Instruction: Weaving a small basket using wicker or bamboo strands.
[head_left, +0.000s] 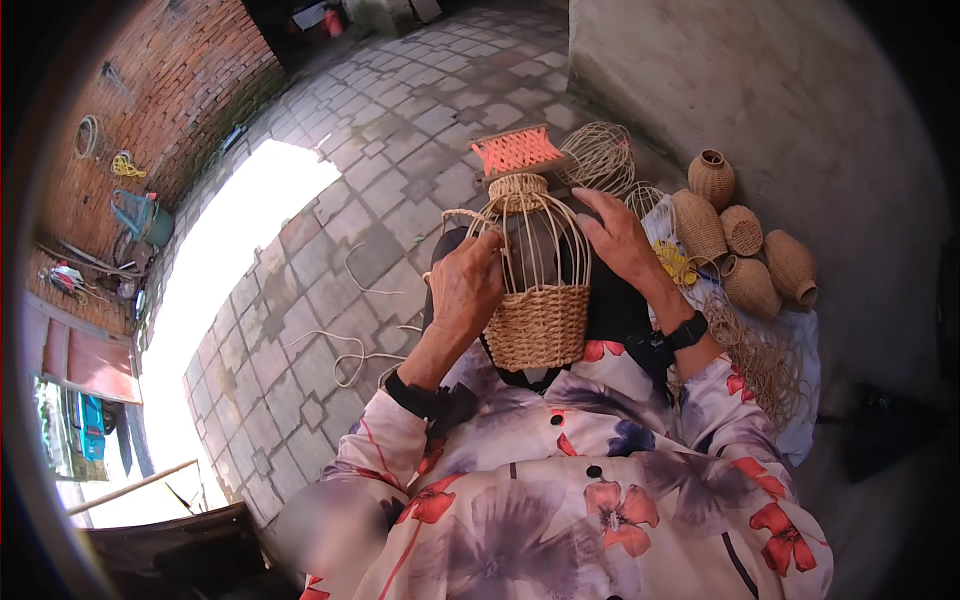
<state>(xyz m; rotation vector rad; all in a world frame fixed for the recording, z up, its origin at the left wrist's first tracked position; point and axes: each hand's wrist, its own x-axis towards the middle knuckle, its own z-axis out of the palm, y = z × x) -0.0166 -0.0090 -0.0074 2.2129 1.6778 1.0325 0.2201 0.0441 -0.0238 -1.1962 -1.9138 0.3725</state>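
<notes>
Here, the left hand [467, 283] grasps the half-woven, vase-shaped tan wicker basket [540, 325] at its left side, while the right hand [620, 238] spreads unclenched at its upper right.

Courtyard [300, 300] with paving slabs [402, 190], brick wall [190, 75], clustered woven baskets [699, 228]

brick wall [190, 110], left | yellow coil [127, 165] against it | paved floor [300, 310] | orange-webbed stool [518, 150] | greyish wall [740, 90], right

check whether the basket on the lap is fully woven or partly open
Partly open: the basket has bare strands between its woven neck and closely woven body.
</notes>
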